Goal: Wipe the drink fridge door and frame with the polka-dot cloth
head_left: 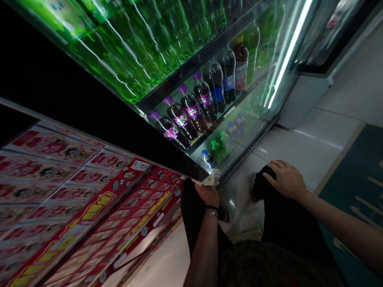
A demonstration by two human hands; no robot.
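My left hand (209,194), with a dark band at the wrist, is closed on the lower corner of the glass fridge door (191,169), next to its white plastic corner piece (210,180). My right hand (285,178) lies flat and open on my right knee (263,181), which is in dark trousers, and holds nothing. The fridge stands open in front of me. Dark bottles with purple caps (182,115) line its middle shelf, and small bottles with green and blue caps (217,145) stand on the bottom shelf.
Green bottles (140,52) fill the upper shelf. Red printed cartons (74,199) are stacked at the left. A teal mat (356,171) lies on the pale tiled floor (314,147) at the right. Something whitish (247,217) lies between my legs. Another cooler cabinet (311,91) stands beyond.
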